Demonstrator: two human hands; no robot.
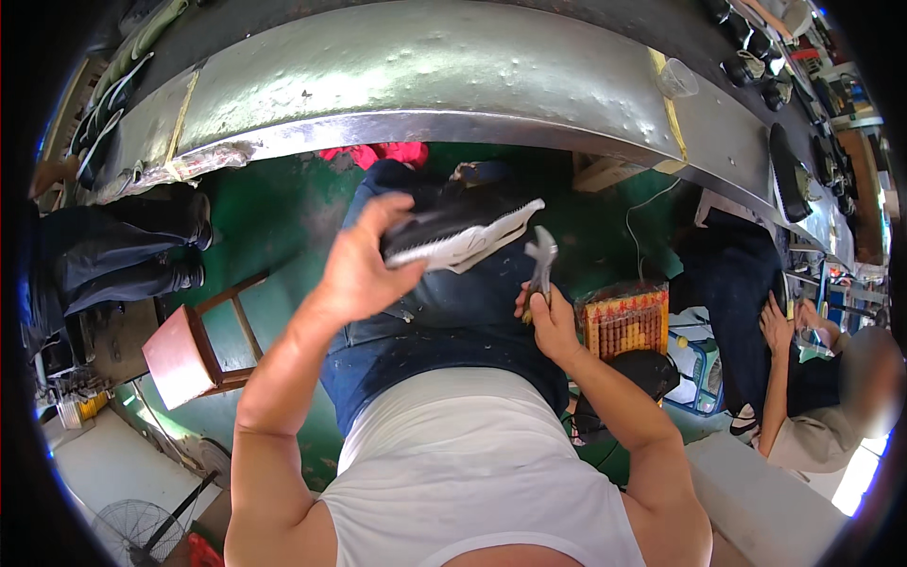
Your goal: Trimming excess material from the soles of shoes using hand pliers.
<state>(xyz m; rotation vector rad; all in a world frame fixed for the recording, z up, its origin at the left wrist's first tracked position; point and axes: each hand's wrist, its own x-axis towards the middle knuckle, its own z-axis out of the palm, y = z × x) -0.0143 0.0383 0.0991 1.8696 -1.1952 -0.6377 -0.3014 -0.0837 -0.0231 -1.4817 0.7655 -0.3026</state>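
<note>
At the far left of the frame we see a person in dark trousers (113, 246) and dark shoes, and in the lower left corner a wire-caged fan (142, 529). Right of that, at the left, we find a wooden stool (184, 359) with a pinkish seat on the green floor (288, 246). Across the top, from left to right, bends the desk (425, 66), covered in dented, shiny metal, with some bright pink cloth (378, 154) below its edge

Left of centre, our left hand (359, 269) is closed around one end of a shoe (461, 236), thumb low against the white sole and fingers above; motion blurs it a little. The shoe lies at upper centre, above our blue trousers (444, 321), black upper on top, the sole's zigzag edge toward us. Just right of its tip, apart from it, a metal-headed tool (542, 253) stands head up, and our right hand (553, 321) is wrapped about its handle

Farther right we notice an orange-framed panel (619, 321) with brown rows, a clear cup (675, 77) on the desk, then a seated co-worker's hands (777, 326) and, above these, a black shoe with a pale jagged edge (791, 175)
</note>
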